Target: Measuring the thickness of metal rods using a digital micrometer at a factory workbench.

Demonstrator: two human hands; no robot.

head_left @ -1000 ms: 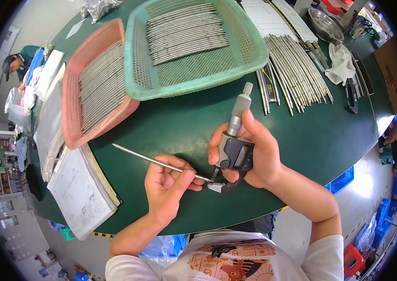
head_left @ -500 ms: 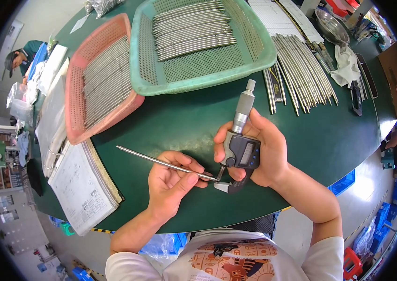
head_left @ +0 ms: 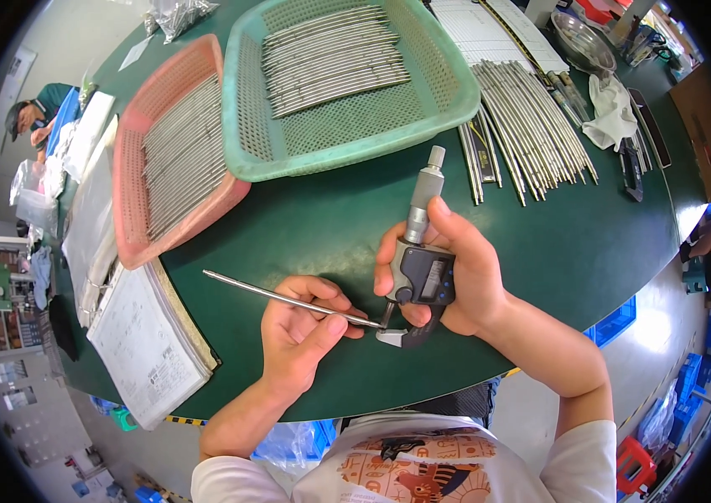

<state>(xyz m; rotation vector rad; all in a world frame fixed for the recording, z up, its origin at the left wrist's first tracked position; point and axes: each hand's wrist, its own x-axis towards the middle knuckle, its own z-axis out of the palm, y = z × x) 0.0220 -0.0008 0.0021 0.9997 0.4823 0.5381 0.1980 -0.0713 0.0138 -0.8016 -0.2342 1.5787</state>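
Between the thumb and fingers of my left hand point(head_left: 301, 335) is a thin metal rod point(head_left: 267, 292), slanting from upper left down to the right. My right hand point(head_left: 464, 277) grips a digital micrometer point(head_left: 421, 272), its grey thimble pointing up and away from me. The rod's right end lies at the gap between the micrometer's spindle and anvil; whether both faces touch it I cannot tell. My right thumb rests along the sleeve near the thimble, and the other fingers wrap the frame, partly hidden behind it.
A green basket point(head_left: 347, 155) and a pink basket point(head_left: 125, 214) hold many metal rods. More rods point(head_left: 531, 134) lie in a row at the right, near a white cloth point(head_left: 613, 116) and a metal bowl point(head_left: 582, 42). An open binder point(head_left: 150, 344) lies left. Another person point(head_left: 41, 113) sits far left.
Both hands, with the rod and micrometer, appear slightly further left in the picture, and the baskets and rods shift left too. The grips stay the same.
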